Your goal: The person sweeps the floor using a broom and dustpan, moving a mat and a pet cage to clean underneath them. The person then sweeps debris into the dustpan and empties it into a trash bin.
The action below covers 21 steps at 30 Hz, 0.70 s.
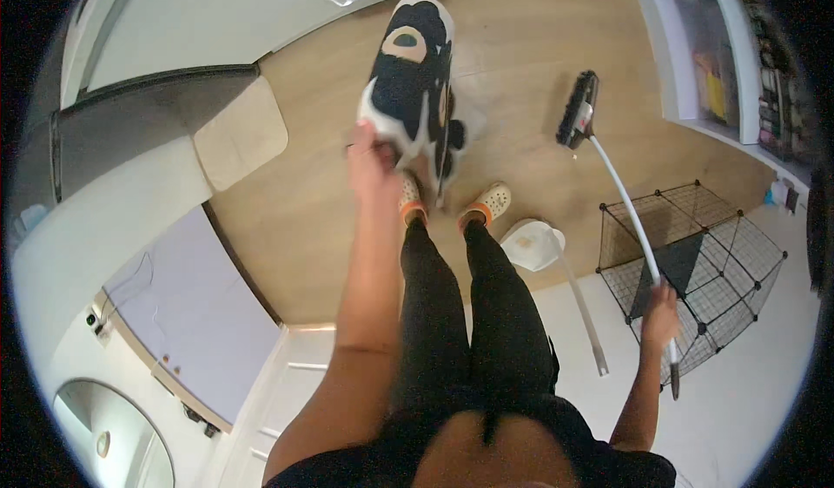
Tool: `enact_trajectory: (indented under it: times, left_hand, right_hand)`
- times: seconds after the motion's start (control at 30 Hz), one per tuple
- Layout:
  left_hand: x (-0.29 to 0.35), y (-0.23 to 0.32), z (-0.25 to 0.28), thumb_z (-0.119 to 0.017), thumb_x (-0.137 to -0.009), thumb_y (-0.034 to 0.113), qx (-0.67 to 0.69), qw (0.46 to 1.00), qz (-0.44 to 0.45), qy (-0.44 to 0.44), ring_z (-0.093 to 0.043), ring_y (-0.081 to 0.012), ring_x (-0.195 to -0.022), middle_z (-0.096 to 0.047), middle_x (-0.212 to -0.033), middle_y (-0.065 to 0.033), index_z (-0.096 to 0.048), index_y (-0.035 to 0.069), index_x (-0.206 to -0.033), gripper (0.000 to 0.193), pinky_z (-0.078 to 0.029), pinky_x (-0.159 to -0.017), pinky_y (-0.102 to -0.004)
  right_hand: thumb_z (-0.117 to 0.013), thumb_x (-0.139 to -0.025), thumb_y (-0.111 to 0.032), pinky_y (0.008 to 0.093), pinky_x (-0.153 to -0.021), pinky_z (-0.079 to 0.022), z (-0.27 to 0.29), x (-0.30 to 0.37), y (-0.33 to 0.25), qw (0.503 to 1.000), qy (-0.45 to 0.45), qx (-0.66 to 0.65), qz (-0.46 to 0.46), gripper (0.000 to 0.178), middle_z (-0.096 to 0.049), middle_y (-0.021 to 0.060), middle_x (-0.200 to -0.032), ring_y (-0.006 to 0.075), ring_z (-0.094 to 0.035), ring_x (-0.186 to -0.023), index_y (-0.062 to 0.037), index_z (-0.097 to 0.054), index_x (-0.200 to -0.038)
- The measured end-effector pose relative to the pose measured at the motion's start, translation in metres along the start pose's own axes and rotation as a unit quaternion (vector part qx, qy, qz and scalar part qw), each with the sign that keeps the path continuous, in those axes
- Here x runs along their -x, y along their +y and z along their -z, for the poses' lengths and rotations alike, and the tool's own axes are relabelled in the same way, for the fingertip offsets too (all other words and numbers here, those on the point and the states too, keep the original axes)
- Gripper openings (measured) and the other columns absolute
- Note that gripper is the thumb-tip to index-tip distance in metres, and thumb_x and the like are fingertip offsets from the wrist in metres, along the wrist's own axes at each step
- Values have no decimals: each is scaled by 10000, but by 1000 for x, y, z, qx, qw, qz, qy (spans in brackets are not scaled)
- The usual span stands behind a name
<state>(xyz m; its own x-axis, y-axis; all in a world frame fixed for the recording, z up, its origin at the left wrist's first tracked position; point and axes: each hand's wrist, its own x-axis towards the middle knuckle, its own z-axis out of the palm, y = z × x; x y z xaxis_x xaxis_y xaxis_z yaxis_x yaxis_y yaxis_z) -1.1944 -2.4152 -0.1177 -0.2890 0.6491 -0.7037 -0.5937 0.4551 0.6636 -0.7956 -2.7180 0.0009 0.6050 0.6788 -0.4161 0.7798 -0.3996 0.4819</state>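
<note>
My left hand (373, 156) is closed on the near edge of a black-and-white patterned mat (407, 97) with beige shapes, which hangs out in front of my feet. Its lower end is blurred, and the fingertips are partly hidden. Out to the right, my right hand (662, 319) wraps round the white handle of a broom (621, 188). The broom's black bristle head (578, 110) is at the floor, ahead and to the right. Between my right leg and the broom lies a white long-handled dustpan (532, 247) with some debris in it.
A black wire grid rack (721, 267) stands right, by the broom handle. White shelving (738, 62) is at far right. A beige mat (241, 132) lies on the wooden floor (508, 45) at left. My feet wear cream clogs (495, 200). A round mirror (113, 436) is lower left.
</note>
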Motion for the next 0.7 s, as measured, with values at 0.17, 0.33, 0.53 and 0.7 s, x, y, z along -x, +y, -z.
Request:
enact_trajectory:
  times: [0.17,0.33,0.53,0.7]
  left_hand:
    - [104,137,88,-479,-848,224,-144,966,-207,58,-509,-197,-942,-550,-1005,-99,-526,-9,-1029,299,-391,-838,-348]
    - [188,217,187,-407,-875,337,-206,911,-334,127,-460,-243,-1073,-490,-1146,-150,-426,-36,-1163,472,-349,-908,-386]
    - [240,261,232,-389,-890,325,-157,899,-319,254,-447,-249,-1083,-468,-1155,-177,-382,-69,-1191,495,-295,-950,-377]
    - [225,288,287,-449,-874,308,-211,862,-353,297,-449,-233,-1067,-483,-1130,-160,-418,-55,-1163,465,-303,-928,-361]
  right_hand:
    - [-410,-858,-215,456,-658,-473,23,-7,-31,966,-165,-147,133,438,-495,165,-1107,362,-564,-828,-188,-306,-1283]
    - [-412,-845,-188,454,-632,-486,63,-17,-121,961,-129,-93,228,444,-537,185,-1012,333,-596,-738,-206,-329,-1282]
    - [-419,-833,-198,414,-579,-488,43,-14,-308,878,-140,-114,444,463,-574,140,-927,296,-600,-689,-203,-320,-1285]
    - [-435,-839,-183,375,-613,-480,13,25,-517,835,-155,-100,519,477,-584,126,-846,247,-597,-790,-231,-318,-1299]
